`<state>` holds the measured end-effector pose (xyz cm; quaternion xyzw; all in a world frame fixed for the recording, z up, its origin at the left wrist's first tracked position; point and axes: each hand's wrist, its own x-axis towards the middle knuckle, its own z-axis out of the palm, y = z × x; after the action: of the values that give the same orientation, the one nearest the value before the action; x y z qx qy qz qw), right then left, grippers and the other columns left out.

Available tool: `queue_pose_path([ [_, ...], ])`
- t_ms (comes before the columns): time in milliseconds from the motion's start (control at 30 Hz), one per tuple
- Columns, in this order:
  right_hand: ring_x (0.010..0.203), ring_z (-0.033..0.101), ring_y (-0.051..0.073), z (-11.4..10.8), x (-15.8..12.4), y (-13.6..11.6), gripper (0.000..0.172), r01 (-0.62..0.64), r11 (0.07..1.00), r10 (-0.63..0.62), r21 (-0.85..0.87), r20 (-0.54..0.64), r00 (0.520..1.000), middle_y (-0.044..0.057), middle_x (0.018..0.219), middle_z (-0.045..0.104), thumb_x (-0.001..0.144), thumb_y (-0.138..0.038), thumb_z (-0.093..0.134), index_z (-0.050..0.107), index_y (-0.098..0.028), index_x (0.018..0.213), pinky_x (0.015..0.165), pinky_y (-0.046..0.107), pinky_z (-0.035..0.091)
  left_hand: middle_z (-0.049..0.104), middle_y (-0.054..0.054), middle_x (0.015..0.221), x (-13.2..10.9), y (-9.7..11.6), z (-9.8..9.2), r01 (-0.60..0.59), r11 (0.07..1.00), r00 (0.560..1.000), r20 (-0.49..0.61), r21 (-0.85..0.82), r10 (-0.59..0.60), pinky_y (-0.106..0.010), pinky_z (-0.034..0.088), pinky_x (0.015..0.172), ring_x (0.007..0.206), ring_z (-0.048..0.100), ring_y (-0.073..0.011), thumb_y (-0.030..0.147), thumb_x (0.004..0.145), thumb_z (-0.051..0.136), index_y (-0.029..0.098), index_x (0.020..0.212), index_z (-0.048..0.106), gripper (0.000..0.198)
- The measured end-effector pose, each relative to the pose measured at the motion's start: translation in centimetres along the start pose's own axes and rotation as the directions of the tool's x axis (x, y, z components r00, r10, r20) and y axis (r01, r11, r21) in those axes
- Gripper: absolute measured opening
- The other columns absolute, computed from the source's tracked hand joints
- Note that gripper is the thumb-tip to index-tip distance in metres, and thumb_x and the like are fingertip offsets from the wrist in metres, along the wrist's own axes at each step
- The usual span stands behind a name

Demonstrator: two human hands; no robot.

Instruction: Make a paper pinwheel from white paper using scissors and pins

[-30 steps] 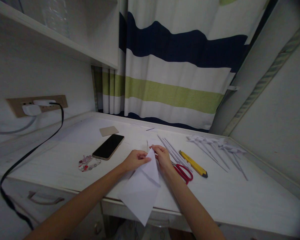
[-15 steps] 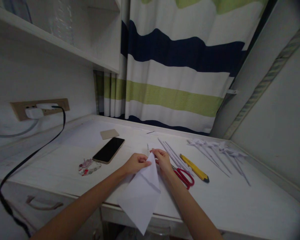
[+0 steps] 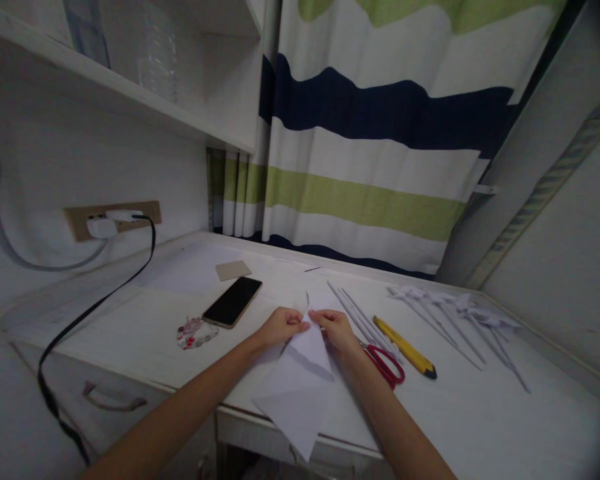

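Note:
A white sheet of paper (image 3: 305, 380), folded to a narrow point at its far end, hangs partly over the desk's front edge. My left hand (image 3: 283, 327) pinches it near that point from the left. On the other side, my right hand (image 3: 334, 327) pinches the tip between thumb and finger. A thin grey tip sticks out just beyond my fingers. Red-handled scissors (image 3: 385, 363) lie beside my right wrist, their blades partly hidden. Rolled white paper sticks (image 3: 360, 313) lie behind them, with a yellow cutter (image 3: 405, 347) to the right.
A black phone (image 3: 233, 301), a beaded bracelet (image 3: 195, 333) and a beige card (image 3: 233, 269) lie at the left. Several paper pieces with thin stems (image 3: 455, 313) lie at the right. A black cable (image 3: 95, 303) runs from the wall socket (image 3: 74, 223) past the desk's left side.
The view has shifted, so the scene sits further right. My hands stay on the paper's tip, with my right fingers slightly lower, and the sheet's lower part has tilted a little.

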<state>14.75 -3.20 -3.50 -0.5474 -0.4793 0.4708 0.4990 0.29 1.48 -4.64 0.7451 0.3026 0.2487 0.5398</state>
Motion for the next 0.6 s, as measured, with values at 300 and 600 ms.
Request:
queue_pose_path([
  [300, 0.069, 0.057, 0.012, -0.07, -0.17, -0.23, 0.022, 0.035, 0.999, -0.035, -0.005, -0.008, 0.999, 0.003, 0.088, 0.057, 0.083, -0.029, 0.046, 0.053, -0.013, 0.095, 0.059, 0.028, 0.048, 0.056, -0.003, 0.086, -0.24, 0.29, -0.35, 0.018, 1.000, 0.999, 0.030, 0.013, -0.019, -0.028, 0.048, 0.059, 0.069, 0.056, -0.0121, 0.028, 0.083, 0.046, 0.012, 0.095, 0.052, 0.021],
  [600, 0.074, 0.057, 0.014, 0.29, -0.13, -0.71, 0.023, 0.064, 0.996, -0.069, -0.057, -0.082, 0.994, 0.003, 0.093, 0.057, 0.082, -0.030, 0.047, 0.053, -0.013, 0.096, 0.062, 0.030, 0.048, 0.056, -0.004, 0.088, -0.26, 0.58, -0.15, 0.032, 0.999, 0.998, 0.058, 0.038, -0.034, -0.029, 0.048, 0.062, 0.071, 0.056, -0.0129, 0.028, 0.082, 0.047, 0.012, 0.095, 0.053, 0.022],
])
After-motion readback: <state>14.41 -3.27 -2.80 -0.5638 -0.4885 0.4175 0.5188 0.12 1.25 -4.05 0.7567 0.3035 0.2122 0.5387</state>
